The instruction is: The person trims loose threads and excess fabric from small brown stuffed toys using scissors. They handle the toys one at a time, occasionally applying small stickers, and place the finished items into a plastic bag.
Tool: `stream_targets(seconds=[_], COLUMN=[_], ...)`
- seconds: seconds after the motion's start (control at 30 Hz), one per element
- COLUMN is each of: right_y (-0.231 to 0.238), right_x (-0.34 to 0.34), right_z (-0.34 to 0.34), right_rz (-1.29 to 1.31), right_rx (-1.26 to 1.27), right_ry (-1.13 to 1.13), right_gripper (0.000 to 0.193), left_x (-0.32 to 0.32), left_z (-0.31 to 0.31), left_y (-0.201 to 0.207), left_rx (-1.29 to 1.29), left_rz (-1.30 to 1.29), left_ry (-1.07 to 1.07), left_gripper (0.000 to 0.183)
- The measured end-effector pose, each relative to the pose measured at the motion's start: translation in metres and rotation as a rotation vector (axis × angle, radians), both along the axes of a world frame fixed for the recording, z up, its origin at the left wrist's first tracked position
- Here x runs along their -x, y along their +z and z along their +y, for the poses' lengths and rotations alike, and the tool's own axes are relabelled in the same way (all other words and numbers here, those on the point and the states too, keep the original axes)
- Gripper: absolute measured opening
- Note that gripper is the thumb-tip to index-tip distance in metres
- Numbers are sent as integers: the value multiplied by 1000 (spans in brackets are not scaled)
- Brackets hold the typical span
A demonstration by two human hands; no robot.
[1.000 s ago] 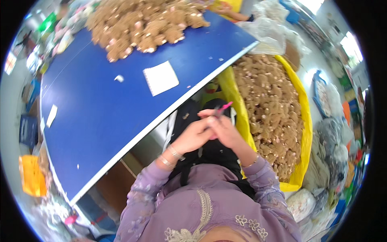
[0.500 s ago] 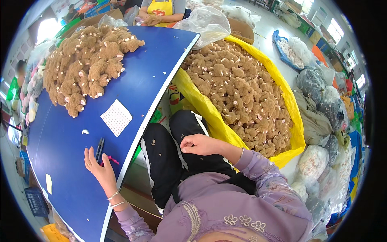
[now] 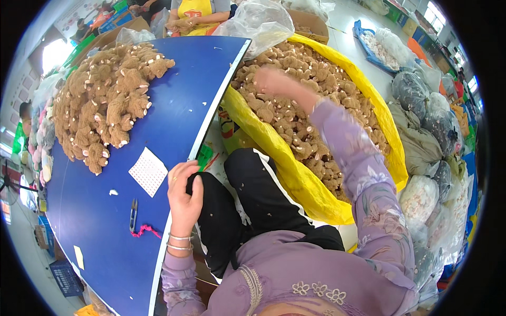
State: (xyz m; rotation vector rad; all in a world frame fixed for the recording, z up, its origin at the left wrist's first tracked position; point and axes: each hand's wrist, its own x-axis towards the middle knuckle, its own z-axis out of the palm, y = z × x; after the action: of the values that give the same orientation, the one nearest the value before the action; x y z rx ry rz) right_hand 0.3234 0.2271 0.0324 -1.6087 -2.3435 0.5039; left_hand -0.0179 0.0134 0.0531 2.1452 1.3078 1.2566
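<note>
My left hand (image 3: 184, 195) is at the edge of the blue table (image 3: 179, 126), above my knee. Its fingers are loosely bent, the thumb stands apart, and nothing shows in it. Over the far left part of a big yellow sack (image 3: 332, 213) is my right hand (image 3: 276, 84), smeared by motion, so its fingers cannot be made out. Brown plush toys (image 3: 311, 121) with pale-tipped parts fill the sack. More brown plush toys (image 3: 113, 97) lie heaped at the far left of the table. Thread snips (image 3: 134, 215) with a pink cord (image 3: 146, 230) lie left of my left hand.
A white sheet of small printed marks (image 3: 148, 172) lies on the table, with a pale paper strip (image 3: 79, 257) nearer me. Clear plastic film (image 3: 258, 26) hangs behind the sack. Stuffed bags (image 3: 419, 197) line the right side. A person in a yellow apron (image 3: 194, 11) sits beyond the table.
My right hand has moved from above my lap, out over the yellow sack. My left hand has drawn right, from beside the snips to the table edge. The view has shifted slightly.
</note>
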Motion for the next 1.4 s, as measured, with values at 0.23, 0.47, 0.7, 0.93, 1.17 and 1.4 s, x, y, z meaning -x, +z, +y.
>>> stream_targets(seconds=[0.23, 0.47, 0.7, 0.93, 1.17, 1.4], right_y=[-22, -58, -34, -92, -100, 70], right_x=[-87, -127, -181, -170, -191, -226], right_z=[69, 125, 267, 332, 326, 287], right_rz=[296, 206, -31, 59, 15, 995], right_rx=[20, 66, -399, -202, -62, -627], right_ry=[-384, -602, -739, -723, -750, -776], right_gripper=[37, 60, 85, 73, 40, 38], left_x=[-46, -116, -128, -130, -132, -129], left_z=[95, 208, 242, 244, 245, 244], left_y=[1, -32, -39, -30, -29, -35], left_rx=[18, -47, 97, 199, 184, 130], left_rz=[123, 149, 109, 200, 232, 240], left_ry=[-260, -284, -266, -295, -303, -278], left_gripper=[19, 22, 14, 13, 10, 8])
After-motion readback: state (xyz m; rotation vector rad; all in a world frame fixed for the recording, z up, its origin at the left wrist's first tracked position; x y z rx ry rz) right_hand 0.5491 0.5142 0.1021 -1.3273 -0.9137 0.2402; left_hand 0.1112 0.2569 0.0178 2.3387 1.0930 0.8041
